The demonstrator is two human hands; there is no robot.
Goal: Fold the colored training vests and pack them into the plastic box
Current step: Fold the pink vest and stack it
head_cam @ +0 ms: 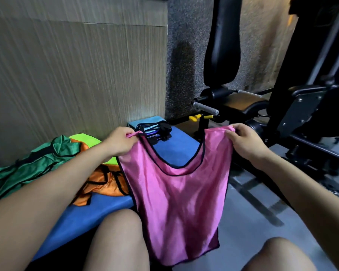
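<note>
Gym corner, ribbed beige wall panel (76,75) behind, grey floor (252,231) below, long blue mat (98,210) along the wall's foot; held up over the mat's near edge, between the two bare knees, a pink vest (176,202) with black trim, hanging flat and open, neckline facing the camera; left hand (119,143) pinching the vest's left shoulder strap, fingers curled tight on the bunched cloth; right hand (245,142) pinching the right strap likewise, thumb on top; just left of the pink vest, on the mat, a crumpled orange vest (102,182); beyond it a lime-green vest (86,139), partly covered; farther left a heaped dark green vest (27,165); behind the pink vest's neckline, at the mat's far end, a stack of folded vests (153,130), light blue on top, any box around it impossible to make out; right of the pink vest, a black weight machine (282,106) with padded backrest and grey handle.
</note>
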